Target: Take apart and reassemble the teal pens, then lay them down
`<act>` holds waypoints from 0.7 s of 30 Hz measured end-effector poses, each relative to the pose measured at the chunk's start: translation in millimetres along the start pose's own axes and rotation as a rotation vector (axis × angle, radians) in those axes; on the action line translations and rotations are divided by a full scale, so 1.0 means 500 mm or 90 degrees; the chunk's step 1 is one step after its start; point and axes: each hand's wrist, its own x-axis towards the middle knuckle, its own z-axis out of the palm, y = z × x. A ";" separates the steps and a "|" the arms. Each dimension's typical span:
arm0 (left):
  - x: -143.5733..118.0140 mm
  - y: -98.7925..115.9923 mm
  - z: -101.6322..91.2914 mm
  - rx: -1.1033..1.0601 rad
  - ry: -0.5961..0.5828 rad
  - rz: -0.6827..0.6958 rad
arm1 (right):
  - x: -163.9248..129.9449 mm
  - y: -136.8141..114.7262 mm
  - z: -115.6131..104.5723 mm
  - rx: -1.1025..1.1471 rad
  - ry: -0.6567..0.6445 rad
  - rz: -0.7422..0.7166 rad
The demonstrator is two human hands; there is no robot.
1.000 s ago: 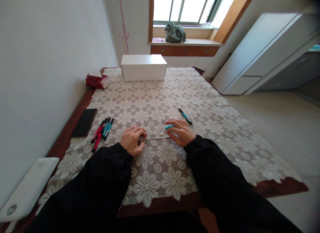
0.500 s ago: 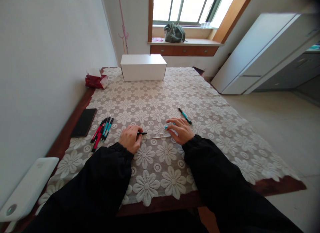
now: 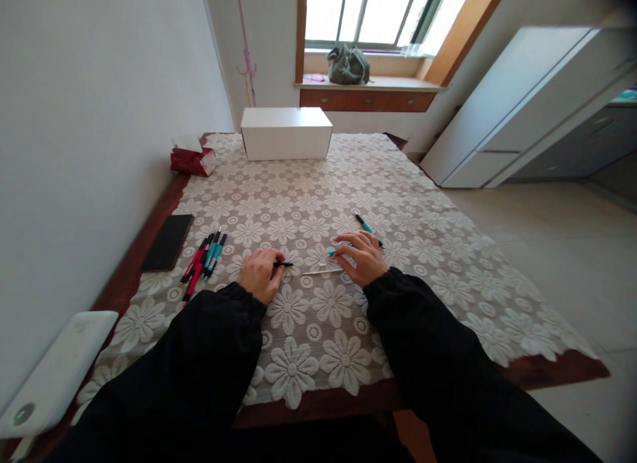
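- Nearest me, the wooden surface (image 3: pixel 318 408) shows its dark edge between the two black sleeves (image 3: pixel 219 343); a lace cloth (image 3: pixel 312 367) with a flower pattern covers most of it.
- Low on my left I have a white device (image 3: pixel 62 370) with a small round dark spot, close to the wall.
- My left hand (image 3: pixel 257 276) rests over the cloth, its fingers curled narrow around a slim black piece (image 3: pixel 283 264) whose end juts out to the right.
- Between the hands I see a thin pale rod (image 3: pixel 318 273) lying on the cloth; its right end runs up to the right thumb, and I cannot tell whether they touch.
- My right hand (image 3: pixel 364 259) is arched, thumb and forefinger with a narrow gap. A teal piece (image 3: pixel 332 253) shows at these fingers; gripped or merely touched, I cannot tell.
- Left of the left hand, a bunch of pens (image 3: pixel 205 257), red-and-black and teal-and-black, lies on the cloth beside a dark phone (image 3: pixel 168 243).
- Just past the right hand I make out a teal-and-black pen (image 3: pixel 366 226), partly hidden by it.
- Farther off stand a red tissue pack (image 3: pixel 189 162) at the left edge and a closed white box (image 3: pixel 286 144).
- Beyond, a grey-green bag (image 3: pixel 347 65) sits on the window ledge (image 3: pixel 398 83).
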 end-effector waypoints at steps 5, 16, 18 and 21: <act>0.001 -0.004 0.003 -0.001 0.004 0.005 | 0.002 -0.009 -0.005 0.006 -0.004 0.001; -0.001 0.000 -0.002 -0.067 0.040 0.077 | -0.002 -0.012 -0.001 0.052 -0.092 -0.038; -0.003 0.003 -0.005 -0.069 0.034 0.091 | -0.003 -0.011 0.003 0.056 -0.099 -0.036; -0.006 0.008 -0.009 -0.045 0.018 0.102 | -0.003 -0.010 0.006 0.061 -0.099 -0.040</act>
